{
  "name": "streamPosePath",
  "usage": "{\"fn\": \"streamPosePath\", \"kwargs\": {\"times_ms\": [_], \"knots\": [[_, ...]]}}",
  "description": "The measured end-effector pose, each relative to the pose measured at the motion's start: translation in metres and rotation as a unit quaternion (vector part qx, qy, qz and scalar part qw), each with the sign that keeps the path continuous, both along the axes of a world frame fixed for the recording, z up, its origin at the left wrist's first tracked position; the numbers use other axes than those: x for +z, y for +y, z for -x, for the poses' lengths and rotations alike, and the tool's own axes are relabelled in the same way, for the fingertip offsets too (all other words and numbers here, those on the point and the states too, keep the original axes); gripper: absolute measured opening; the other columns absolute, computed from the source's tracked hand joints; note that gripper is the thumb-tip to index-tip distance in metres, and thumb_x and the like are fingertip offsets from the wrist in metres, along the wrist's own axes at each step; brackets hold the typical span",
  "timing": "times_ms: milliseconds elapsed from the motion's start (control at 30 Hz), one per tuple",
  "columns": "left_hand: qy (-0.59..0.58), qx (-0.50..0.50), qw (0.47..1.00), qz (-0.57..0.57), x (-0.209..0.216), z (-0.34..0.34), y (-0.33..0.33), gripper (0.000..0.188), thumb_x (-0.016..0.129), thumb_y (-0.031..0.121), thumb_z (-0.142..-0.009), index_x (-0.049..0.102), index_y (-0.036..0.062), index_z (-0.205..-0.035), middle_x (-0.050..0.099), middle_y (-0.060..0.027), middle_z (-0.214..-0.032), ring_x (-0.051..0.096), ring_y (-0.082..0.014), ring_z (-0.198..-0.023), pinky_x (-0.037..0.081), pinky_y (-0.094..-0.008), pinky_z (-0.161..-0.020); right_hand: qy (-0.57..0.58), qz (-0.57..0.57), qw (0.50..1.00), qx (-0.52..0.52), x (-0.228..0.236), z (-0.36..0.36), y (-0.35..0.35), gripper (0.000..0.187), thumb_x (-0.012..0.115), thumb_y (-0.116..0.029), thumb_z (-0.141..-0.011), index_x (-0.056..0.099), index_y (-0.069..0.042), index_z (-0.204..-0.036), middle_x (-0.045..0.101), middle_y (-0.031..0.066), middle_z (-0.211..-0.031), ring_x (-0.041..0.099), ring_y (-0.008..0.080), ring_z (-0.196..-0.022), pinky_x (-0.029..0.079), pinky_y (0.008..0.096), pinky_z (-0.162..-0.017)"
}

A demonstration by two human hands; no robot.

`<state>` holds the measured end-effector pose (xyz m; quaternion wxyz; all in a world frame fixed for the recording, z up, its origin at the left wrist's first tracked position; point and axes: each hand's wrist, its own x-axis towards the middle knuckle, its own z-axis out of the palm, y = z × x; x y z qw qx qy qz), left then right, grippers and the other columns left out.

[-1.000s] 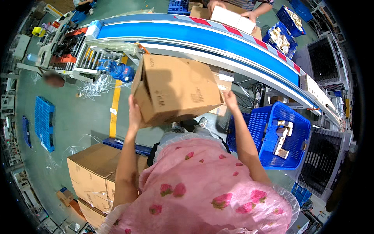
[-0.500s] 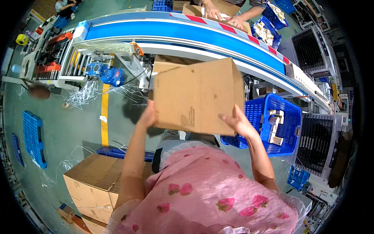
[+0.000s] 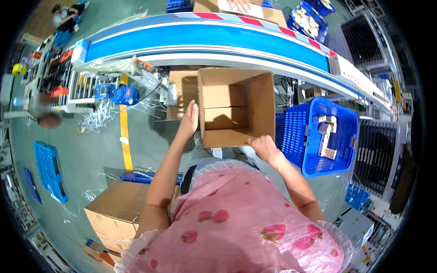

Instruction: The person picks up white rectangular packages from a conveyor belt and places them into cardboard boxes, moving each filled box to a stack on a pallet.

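Note:
Between my hands I hold an open cardboard box (image 3: 260,102), with its mouth turned up toward me. Its inner walls and bottom seam show, with nothing lying inside. My left hand (image 3: 190,119) presses along the box's left wall, fingers pointing up. At the lower right corner my right hand (image 3: 265,148) is closed on the rim, its fingertips partly hidden. Behind the box, another carton (image 3: 183,86) stands below the conveyor's near side.
A blue conveyor belt (image 3: 209,40) runs across ahead. On the right stands a blue basket (image 3: 296,132) with small boxes inside. Stacked cartons (image 3: 114,204) sit at my lower left, and a blue motor (image 3: 124,95) is left of the conveyor leg. Across the belt shows another person's hand (image 3: 239,4).
The box has turned: before, a closed face was toward me, and now its open mouth is. My right hand has moved from its side to the lower rim corner.

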<state>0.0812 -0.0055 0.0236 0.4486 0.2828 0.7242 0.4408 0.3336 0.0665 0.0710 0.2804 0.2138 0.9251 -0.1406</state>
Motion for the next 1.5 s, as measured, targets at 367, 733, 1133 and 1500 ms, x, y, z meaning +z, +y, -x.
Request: {"fn": "streamPosePath", "kwargs": {"times_ms": [367, 733, 1133, 1500], "knots": [[0.283, -0.113, 0.938, 0.166, 0.006, -0.037, 0.046, 0.053, 0.041, 0.023, -0.079, 0.022, 0.0011, -0.124, 0.055, -0.0257, -0.084, 0.052, -0.04, -0.08, 0.04, -0.0452, -0.07, 0.225, -0.172, 0.954, -0.093, -0.024, -0.048, 0.101, 0.006, 0.044, -0.003, -0.066, 0.05, -0.003, -0.064, 0.05, 0.0109, -0.086, 0.021, 0.0234, -0.122, 0.019, 0.0443, -0.098], [0.236, -0.103, 0.966, 0.007, -0.061, 0.021, 0.013, 0.039, 0.049, 0.014, -0.076, 0.041, -0.0015, -0.111, 0.052, -0.0204, -0.101, 0.049, -0.0339, -0.095, 0.039, -0.036, -0.08, 0.182, -0.23, 0.954, -0.065, -0.113, -0.109, 0.115, 0.02, 0.049, -0.022, -0.066, 0.055, -0.006, -0.076, 0.055, 0.0094, -0.09, 0.031, 0.0253, -0.116, 0.029, 0.0484, -0.087], [0.235, -0.124, 0.964, 0.02, -0.021, 0.011, 0.037, 0.036, 0.054, 0.013, -0.072, 0.046, -0.0032, -0.103, 0.055, -0.0199, -0.093, 0.053, -0.0333, -0.086, 0.042, -0.036, -0.073, 0.126, 0.135, 0.867, -0.462, -0.156, 0.006, 0.085, 0.03, 0.051, -0.02, -0.067, 0.059, -0.003, -0.09, 0.057, 0.0173, -0.091, 0.053, 0.0307, -0.091, 0.042, 0.0371, -0.076], [0.258, -0.136, 0.956, -0.034, -0.023, 0.029, 0.058, 0.03, 0.053, 0.011, -0.068, 0.051, -0.0021, -0.095, 0.058, -0.017, -0.086, 0.055, -0.0285, -0.079, 0.042, -0.0348, -0.069, 0.157, 0.107, 0.883, -0.429, -0.188, 0.025, 0.1, 0.022, 0.055, -0.015, -0.059, 0.062, -0.002, -0.075, 0.06, 0.0168, -0.08, 0.057, 0.0298, -0.077, 0.046, 0.0358, -0.063]]}}
